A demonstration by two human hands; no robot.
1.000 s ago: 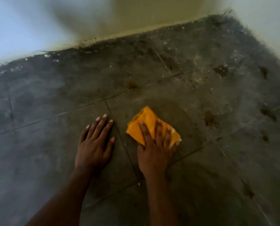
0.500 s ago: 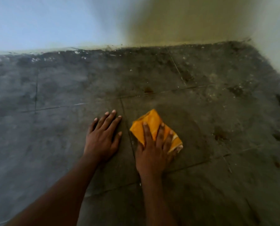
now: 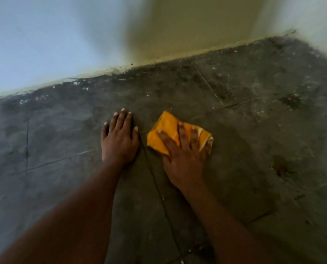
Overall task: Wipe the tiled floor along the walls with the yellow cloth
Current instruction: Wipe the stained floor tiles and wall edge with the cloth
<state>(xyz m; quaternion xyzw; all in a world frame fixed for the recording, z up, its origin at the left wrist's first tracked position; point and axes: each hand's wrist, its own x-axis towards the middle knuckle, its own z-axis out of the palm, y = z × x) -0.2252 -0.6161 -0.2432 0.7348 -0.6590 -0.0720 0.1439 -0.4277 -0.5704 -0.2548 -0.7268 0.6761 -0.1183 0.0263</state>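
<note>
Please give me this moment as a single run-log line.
right hand: flat on yellow cloth | left hand: flat on floor | wall edge: dirty, cloth not there

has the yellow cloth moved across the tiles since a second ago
Yes. The yellow cloth, pressed flat under the right hand, has slid away from the person towards the wall, up to the cross grout line it sat well short of.
</note>
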